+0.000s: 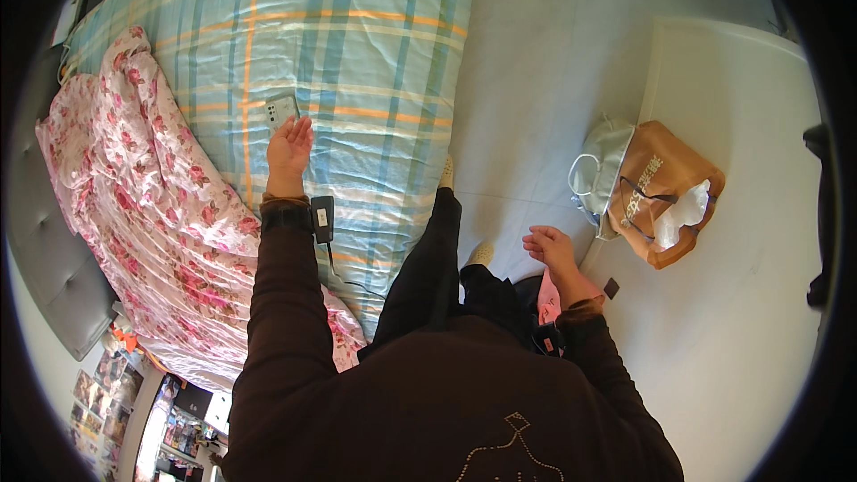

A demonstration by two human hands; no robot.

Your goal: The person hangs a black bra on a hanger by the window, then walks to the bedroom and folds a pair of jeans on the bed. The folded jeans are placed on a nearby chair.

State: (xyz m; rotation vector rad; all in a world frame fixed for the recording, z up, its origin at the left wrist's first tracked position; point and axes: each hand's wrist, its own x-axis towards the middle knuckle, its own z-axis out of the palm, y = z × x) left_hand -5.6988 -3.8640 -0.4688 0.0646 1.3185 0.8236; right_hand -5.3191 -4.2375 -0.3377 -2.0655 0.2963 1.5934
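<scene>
My left hand (pixel 290 156) is stretched out over the bed, palm turned up and fingers extended, holding nothing. Just beyond its fingertips a pale phone (pixel 280 108) lies on the plaid sheet (pixel 357 62), its camera side up; the fingers overlap its near edge in the view, and I cannot tell whether they touch it. My right hand (pixel 551 250) hangs at my right side above the floor, fingers loosely bent and apart, with nothing visible in it. A pink item (pixel 548 296) shows beside the right wrist, partly hidden.
A floral quilt (pixel 170 187) is bunched along the bed's left side, by a grey padded headboard (pixel 54 250). On the right, a brown bag (pixel 665 183) and a pale bag (pixel 603 170) stand against the wall. A black box (pixel 322 220) with a cable sits at my left wrist.
</scene>
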